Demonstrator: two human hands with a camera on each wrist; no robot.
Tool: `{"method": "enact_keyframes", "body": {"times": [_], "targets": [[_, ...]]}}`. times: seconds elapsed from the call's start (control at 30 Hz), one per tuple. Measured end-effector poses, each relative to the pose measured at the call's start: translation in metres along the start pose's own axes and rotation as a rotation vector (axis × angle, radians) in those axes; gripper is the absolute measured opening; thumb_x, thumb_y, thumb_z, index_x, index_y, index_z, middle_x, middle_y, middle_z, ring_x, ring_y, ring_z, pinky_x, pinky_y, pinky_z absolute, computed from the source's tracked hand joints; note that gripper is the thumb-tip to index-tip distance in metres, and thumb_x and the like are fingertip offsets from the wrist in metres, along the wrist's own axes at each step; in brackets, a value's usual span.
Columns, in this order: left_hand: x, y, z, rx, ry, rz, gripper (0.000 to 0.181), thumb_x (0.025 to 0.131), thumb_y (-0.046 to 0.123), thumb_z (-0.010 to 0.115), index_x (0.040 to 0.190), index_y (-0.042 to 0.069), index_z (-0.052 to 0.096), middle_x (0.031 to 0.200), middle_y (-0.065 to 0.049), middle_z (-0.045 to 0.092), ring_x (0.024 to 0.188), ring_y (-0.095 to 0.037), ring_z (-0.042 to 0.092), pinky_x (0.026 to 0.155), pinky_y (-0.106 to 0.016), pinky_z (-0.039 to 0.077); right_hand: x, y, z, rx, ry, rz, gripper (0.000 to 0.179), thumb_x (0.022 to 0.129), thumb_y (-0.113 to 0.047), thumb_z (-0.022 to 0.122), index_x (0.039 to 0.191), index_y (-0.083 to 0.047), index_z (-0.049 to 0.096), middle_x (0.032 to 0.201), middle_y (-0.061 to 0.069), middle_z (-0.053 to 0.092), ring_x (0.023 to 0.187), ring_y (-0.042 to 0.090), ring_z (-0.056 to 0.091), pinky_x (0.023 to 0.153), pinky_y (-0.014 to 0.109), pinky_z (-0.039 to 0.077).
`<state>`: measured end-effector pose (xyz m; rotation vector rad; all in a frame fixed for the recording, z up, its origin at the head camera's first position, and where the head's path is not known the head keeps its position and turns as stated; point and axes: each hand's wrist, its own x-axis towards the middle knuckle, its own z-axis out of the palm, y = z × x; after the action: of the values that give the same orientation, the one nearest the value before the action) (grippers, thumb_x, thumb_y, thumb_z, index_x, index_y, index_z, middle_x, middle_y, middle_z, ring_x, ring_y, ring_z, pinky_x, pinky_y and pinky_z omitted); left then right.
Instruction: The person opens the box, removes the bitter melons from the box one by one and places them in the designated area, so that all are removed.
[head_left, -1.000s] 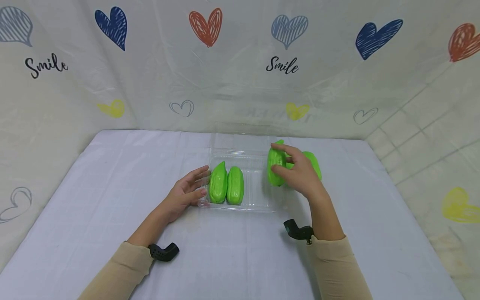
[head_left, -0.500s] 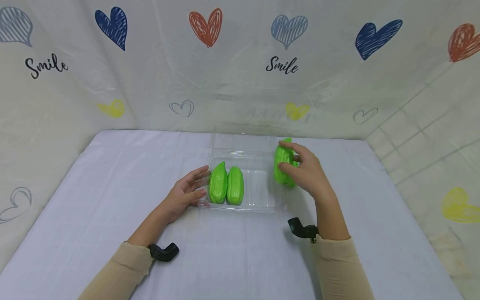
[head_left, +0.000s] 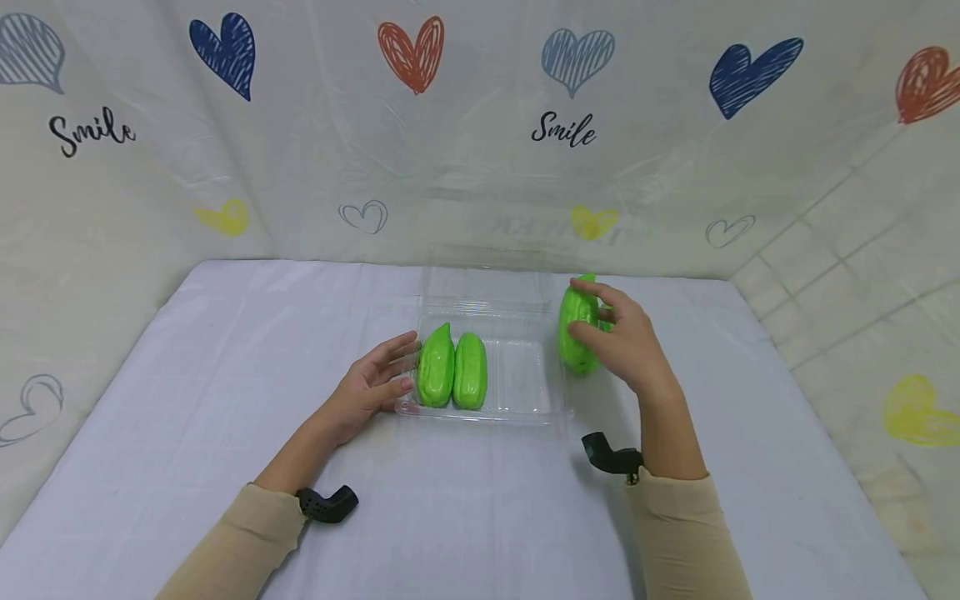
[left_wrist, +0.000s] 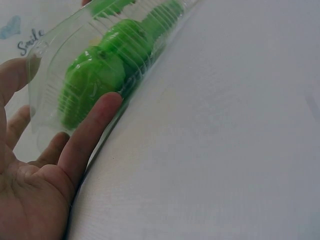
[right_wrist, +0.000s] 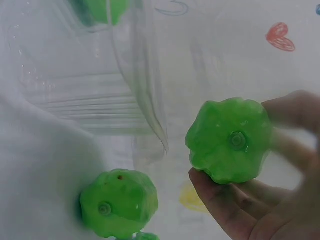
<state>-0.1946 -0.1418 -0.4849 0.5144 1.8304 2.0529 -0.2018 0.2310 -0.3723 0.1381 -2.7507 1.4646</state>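
Observation:
Two green bitter melons, a pointed one (head_left: pixel 437 367) and a blunter one (head_left: pixel 470 372), lie side by side in the left part of a clear plastic clamshell box (head_left: pixel 523 371). My left hand (head_left: pixel 372 385) rests against the box's left wall; in the left wrist view its fingers (left_wrist: pixel 90 132) lie fairly straight along the plastic. My right hand (head_left: pixel 626 337) grips another bitter melon (head_left: pixel 577 333) between thumb and fingers, raised by the box's right edge. Its round end (right_wrist: pixel 232 140) faces the right wrist camera. Lower in that view, a further bitter melon (right_wrist: pixel 120 202) lies outside the box.
The box's clear lid (head_left: pixel 487 279) stands open toward the back wall. White cloth (head_left: pixel 465 508) covers the table. A sheet printed with hearts and "Smile" (head_left: pixel 480 150) hangs behind. Black wrist cameras (head_left: pixel 327 505) sit on both sleeves.
My right hand has moved right, carrying its bitter melon from over the box's right side to beside it, hiding most of the green behind. The left hand has stayed put.

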Motion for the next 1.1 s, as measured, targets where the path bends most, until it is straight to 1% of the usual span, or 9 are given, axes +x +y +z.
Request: {"method": "enact_keyframes", "body": {"times": [0.17,0.33,0.53,0.77,1.1], "targets": [[0.000,0.000,0.000,0.006,0.002,-0.004,0.071,0.097,0.011,0.062,0.158,0.012,0.026,0.161,-0.013,0.028,0.147,-0.038,0.029,0.088,-0.035,0.056,0.001,0.003,-0.005,-0.008,0.022,0.003,0.058,0.091,-0.020,0.066,0.145,-0.032,0.052,0.158,0.001,0.036,0.131,0.039,0.048,0.082,0.040,0.051],[0.000,0.000,0.000,0.007,0.000,-0.003,0.072,0.097,0.013,0.064,0.158,0.011,0.025,0.161,-0.013,0.028,0.147,-0.038,0.029,0.089,-0.034,0.056,0.001,0.006,-0.012,-0.004,0.043,0.025,0.059,0.091,-0.019,0.066,0.146,-0.033,0.051,0.159,-0.001,0.035,0.134,0.038,0.047,0.083,0.041,0.050],[0.001,-0.002,-0.001,0.005,-0.001,-0.002,0.072,0.097,0.014,0.064,0.158,0.011,0.026,0.161,-0.015,0.027,0.147,-0.039,0.029,0.089,-0.034,0.056,0.002,0.010,-0.019,-0.007,0.060,0.050,0.059,0.091,-0.021,0.065,0.147,-0.032,0.050,0.160,0.002,0.032,0.136,0.038,0.046,0.082,0.042,0.051],[0.000,0.001,0.000,-0.009,-0.002,-0.007,0.072,0.097,0.012,0.064,0.158,0.012,0.026,0.161,-0.014,0.028,0.147,-0.038,0.029,0.086,-0.036,0.058,0.002,0.015,-0.026,0.001,0.095,0.049,0.060,0.092,-0.018,0.064,0.148,-0.030,0.049,0.161,0.005,0.032,0.137,0.041,0.042,0.078,0.036,0.052],[0.000,0.002,0.000,-0.008,0.000,-0.011,0.072,0.097,0.011,0.064,0.158,0.012,0.026,0.160,-0.013,0.029,0.147,-0.037,0.030,0.084,-0.036,0.058,0.001,0.019,-0.032,-0.009,0.140,0.075,0.059,0.092,-0.017,0.062,0.149,-0.029,0.048,0.161,0.005,0.033,0.137,0.041,0.042,0.080,0.035,0.050]]}}
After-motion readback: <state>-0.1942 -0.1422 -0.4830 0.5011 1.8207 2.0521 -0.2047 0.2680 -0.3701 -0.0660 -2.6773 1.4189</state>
